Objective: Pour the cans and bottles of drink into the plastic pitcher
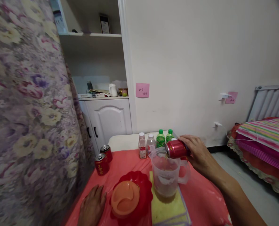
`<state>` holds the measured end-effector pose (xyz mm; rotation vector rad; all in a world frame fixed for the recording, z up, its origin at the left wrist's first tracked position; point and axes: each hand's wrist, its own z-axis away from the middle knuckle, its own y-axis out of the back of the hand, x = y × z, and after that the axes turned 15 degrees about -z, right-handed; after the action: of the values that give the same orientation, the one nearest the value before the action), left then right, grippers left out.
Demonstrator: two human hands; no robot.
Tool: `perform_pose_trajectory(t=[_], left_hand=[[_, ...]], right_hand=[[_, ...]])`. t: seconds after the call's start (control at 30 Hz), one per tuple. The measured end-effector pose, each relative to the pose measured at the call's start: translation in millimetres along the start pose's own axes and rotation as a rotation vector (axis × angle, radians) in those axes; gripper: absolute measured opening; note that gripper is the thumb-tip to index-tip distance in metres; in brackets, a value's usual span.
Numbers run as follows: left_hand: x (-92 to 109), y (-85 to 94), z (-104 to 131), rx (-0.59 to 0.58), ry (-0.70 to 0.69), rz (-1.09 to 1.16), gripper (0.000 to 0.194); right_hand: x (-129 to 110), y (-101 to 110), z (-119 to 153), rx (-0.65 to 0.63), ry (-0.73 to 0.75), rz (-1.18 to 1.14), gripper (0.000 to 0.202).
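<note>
White wall point(188, 62) backs a table spread with a red tablecloth point(125, 160). On its right part, an upright clear jug point(165, 180) stands on a yellow cloth point(163, 211), its handle to the right.

The right hand point(193, 149) has its fingers curled around a red can point(177, 148) and holds it tipped over the jug's far rim. The left hand point(92, 204) lies palm down on the tablecloth at the near left, fingers loosely spread, with no hold on anything visible.

The work looks like pouring, and it seems partway: the can is already tipped at the jug, but neither the flow nor the level inside can be told clearly. Emptying this can and setting it upright appear to be left. At the far left, 2 upright cans point(102, 165) stand apart from the jug; whether they are full cannot be told. Beyond the jug stand 2 white-capped bottles point(142, 148) and 2 green-capped bottles point(160, 138), all upright, caps on.

The held can lies almost on its side. Its long axis runs left to right, close to level, with the top end pointing left over the jug and the base toward the right palm.
</note>
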<state>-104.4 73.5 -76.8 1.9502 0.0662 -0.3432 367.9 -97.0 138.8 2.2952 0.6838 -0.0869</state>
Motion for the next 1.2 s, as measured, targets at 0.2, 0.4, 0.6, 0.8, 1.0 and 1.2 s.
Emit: perform_pose_trajectory(t=[0.2,0.4,0.6,0.8,1.0,1.2], left_hand=[[0.6,3.6,-1.7,-0.026,0.001,-0.01,0.058],[-0.3,0.3,-1.1,0.011,-0.015,-0.019,0.055],[-0.2,-4.6,-2.4,0.03,0.0,0.022,0.054],[-0.5,-2.4,-1.8,0.024,0.013,0.041,0.054],[0.8,0.7,-1.8,0.003,0.0,0.013,0.056],[1.7,1.4,-1.4,-0.004,0.007,0.003,0.056]], right_hand=[[-4.8,2.7,-1.0,0.01,0.008,0.011,0.056],[-6.5,3.8,-0.6,0.015,0.006,0.029,0.055],[-3.2,2.0,1.2,-0.002,0.008,0.044,0.054],[-3.9,1.8,1.8,0.004,0.016,0.037,0.056],[-3.3,0.7,2.4,0.001,0.007,0.03,0.054],[-3.7,0.9,2.6,-0.009,0.004,0.022,0.054]])
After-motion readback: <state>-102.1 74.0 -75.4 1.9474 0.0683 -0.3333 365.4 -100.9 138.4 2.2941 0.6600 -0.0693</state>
